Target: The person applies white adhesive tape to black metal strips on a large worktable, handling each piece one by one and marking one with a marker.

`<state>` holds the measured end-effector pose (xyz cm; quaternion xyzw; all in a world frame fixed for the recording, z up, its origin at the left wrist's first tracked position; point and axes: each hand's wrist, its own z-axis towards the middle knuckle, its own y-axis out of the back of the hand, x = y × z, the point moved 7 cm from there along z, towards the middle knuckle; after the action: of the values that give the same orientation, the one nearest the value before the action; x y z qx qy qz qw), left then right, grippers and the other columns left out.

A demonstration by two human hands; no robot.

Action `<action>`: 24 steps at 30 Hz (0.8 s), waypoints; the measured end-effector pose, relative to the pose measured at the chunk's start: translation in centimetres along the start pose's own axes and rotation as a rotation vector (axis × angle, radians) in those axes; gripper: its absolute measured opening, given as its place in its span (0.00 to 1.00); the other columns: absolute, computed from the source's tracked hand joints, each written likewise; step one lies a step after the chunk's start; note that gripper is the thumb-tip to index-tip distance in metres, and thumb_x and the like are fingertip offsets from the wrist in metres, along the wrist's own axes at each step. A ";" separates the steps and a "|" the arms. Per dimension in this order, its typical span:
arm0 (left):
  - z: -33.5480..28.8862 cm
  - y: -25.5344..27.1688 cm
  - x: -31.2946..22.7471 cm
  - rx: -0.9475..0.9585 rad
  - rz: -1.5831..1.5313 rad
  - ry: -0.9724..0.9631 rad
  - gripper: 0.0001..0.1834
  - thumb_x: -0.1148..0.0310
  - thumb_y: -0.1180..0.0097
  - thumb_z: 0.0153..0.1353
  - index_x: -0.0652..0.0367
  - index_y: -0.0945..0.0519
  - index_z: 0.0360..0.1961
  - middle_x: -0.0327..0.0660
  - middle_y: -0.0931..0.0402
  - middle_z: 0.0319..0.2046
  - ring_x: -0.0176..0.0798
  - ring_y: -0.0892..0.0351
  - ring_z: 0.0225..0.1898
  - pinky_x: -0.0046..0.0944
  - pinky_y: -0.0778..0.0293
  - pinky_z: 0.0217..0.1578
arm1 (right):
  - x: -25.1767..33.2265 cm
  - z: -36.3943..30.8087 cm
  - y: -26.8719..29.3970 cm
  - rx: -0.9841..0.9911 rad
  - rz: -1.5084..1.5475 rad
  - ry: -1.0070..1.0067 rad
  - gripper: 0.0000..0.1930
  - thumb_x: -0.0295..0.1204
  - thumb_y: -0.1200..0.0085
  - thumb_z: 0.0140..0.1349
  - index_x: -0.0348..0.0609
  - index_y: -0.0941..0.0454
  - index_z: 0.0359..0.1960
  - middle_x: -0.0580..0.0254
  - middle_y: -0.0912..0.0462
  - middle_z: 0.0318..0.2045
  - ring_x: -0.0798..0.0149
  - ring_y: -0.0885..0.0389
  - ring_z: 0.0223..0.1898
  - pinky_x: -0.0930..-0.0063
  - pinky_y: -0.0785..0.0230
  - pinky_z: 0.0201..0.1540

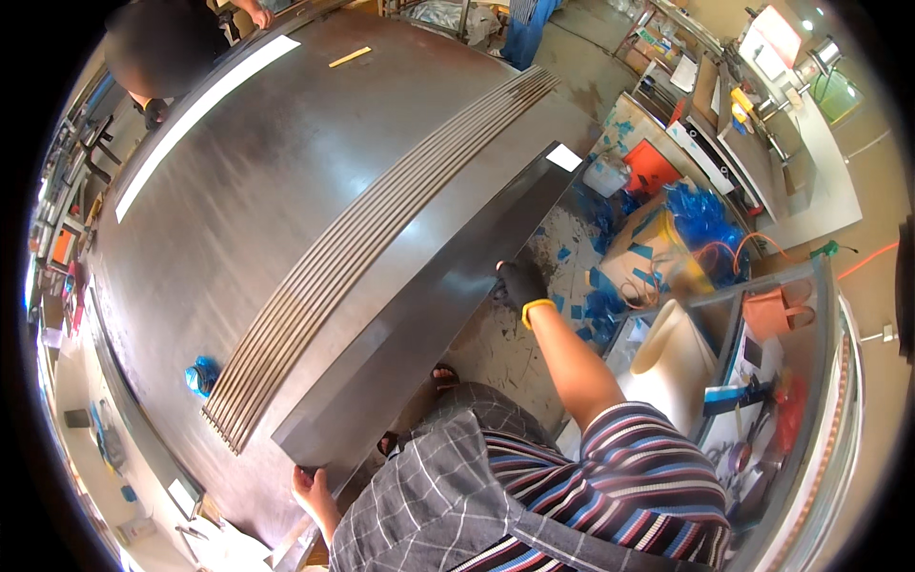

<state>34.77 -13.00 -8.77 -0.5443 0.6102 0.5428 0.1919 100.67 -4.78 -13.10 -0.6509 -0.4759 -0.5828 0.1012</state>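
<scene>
A long dark metal strip (419,305) lies slantwise along the near side of the large metal table (238,238), its near edge reaching the table's edge. At its near left end, my left hand (316,498) pinches the corner, thumb and fingers at the edge. Farther along, my right hand (522,284), in a black glove with a yellow band at the wrist, grips the long right edge. A white label (563,157) sits at the strip's far end. Beyond the strip, several thin metal rods (372,224) lie side by side, parallel to it.
A white strip (205,124) and a small yellow piece (350,57) lie farther back; blue crumpled plastic (201,376) sits at left. Another person's hand (255,13) is at the far edge. A cardboard box (639,253) and a shelved cart (734,334) stand right.
</scene>
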 end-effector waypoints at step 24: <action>-5.1 -21.0 -15.6 0.649 -0.416 0.169 0.35 0.75 0.50 0.56 0.71 0.44 0.66 0.52 0.46 0.67 0.45 0.50 0.70 0.42 0.54 0.67 | 7.3 23.3 11.4 -0.259 -0.437 -0.341 0.20 0.44 0.47 0.57 0.39 0.19 0.40 0.48 0.18 0.44 0.50 0.20 0.47 0.59 0.29 0.49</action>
<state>60.13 -6.56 -3.73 -0.6101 0.6405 0.2246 0.4089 123.56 8.89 -9.07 -0.6290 -0.5365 -0.5288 -0.1920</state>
